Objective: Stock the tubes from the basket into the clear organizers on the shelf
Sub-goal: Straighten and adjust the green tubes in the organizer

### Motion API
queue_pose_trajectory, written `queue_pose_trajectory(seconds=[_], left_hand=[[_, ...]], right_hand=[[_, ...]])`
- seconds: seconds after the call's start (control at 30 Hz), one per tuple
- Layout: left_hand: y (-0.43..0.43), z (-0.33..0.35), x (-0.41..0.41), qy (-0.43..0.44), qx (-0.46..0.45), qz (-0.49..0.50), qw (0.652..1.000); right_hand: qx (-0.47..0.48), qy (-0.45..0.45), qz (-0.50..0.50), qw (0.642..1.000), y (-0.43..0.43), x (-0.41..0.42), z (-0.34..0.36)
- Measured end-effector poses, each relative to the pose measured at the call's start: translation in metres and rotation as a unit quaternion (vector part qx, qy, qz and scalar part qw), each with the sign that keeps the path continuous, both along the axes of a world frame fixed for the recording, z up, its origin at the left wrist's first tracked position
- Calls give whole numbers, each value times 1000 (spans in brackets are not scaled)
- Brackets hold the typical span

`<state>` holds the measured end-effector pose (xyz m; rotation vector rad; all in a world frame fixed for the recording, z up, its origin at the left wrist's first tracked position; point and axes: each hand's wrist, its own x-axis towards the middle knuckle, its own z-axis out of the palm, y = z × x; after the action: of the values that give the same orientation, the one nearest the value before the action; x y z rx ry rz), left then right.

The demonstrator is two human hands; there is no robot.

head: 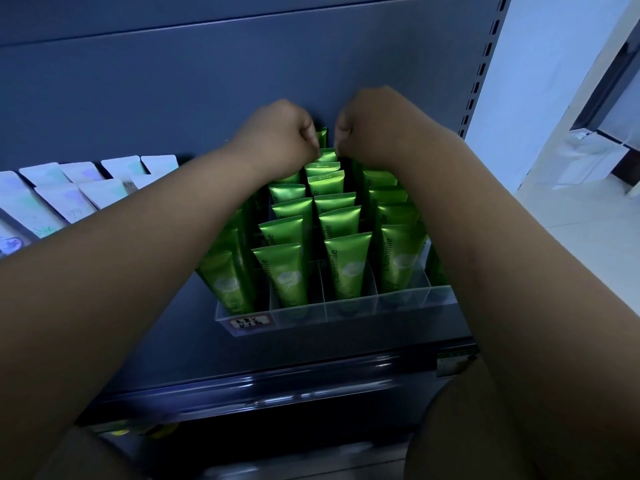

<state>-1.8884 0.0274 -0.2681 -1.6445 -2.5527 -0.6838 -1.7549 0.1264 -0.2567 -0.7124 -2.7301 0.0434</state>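
Both hands are at the back of the clear organizer (349, 308), which stands on the shelf (277, 355). The left hand (277, 140) and the right hand (377, 129) have their fingers curled, and the fingertips of both pinch the top seam of one green tube (325, 156) at the rear of the organizer's middle row. In front of it, the rows are full of the same tubes. To the left of the organizer lie white packets (69, 195).

I judge that the step in hand is seating this tube in its slot. The next move calls for a straight push down between the dividers and then letting go, without tilting the neighbouring tubes. The basket is not in view.
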Motion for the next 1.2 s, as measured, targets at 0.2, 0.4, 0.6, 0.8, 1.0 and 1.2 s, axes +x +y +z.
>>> queue_pose_trajectory(seconds=[0.2,0.4,0.6,0.8,1.0,1.2], left_hand=[[3,-2,-4,-3,7,8,1000],[4,-3,-5,11,18,26,999],[3,-6,-6,10,22,30,999],[3,-5,-5,-2,23,28,999],[1,-1,-8,-50,65,40,996],[-3,7,-19,-55,132,88,986]], right_hand=[[-10,1,-3,1000,-1,1,1],[-19,-8,-4,1000,-4,1,3],[-18,-10,-4,1000,-1,0,3],[-18,-20,-2,1000,-2,0,3],[-21,-25,-3,999,-3,-1,8],[-42,0,-8,999,-5,-1,14]])
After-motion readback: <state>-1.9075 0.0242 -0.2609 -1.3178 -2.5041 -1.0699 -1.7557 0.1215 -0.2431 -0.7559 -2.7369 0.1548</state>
